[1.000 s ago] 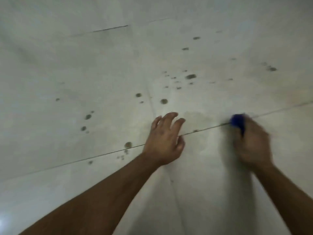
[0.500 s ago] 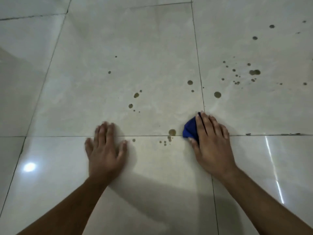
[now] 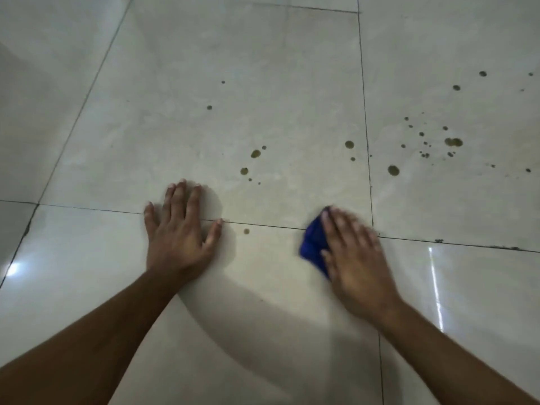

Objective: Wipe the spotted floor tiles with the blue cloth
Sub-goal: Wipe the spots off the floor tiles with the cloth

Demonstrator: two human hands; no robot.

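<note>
Right hand [image 3: 353, 258] only presses the cloth [image 3: 314, 244] under flat fingers, it pokes out left of them, left hand [image 3: 178, 235] lies splayed and empty, so a fast swipe could lose it and smear the spots [image 3: 255, 154] ahead.

Indoor room, likely home: glossy beige floor tiles [image 3: 263, 68], dark grout lines [image 3: 363, 112], lamp reflections

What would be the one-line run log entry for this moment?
left hand: flat on floor tiles | right hand: pressing blue cloth on floor | spots: many unwiped ahead
</note>
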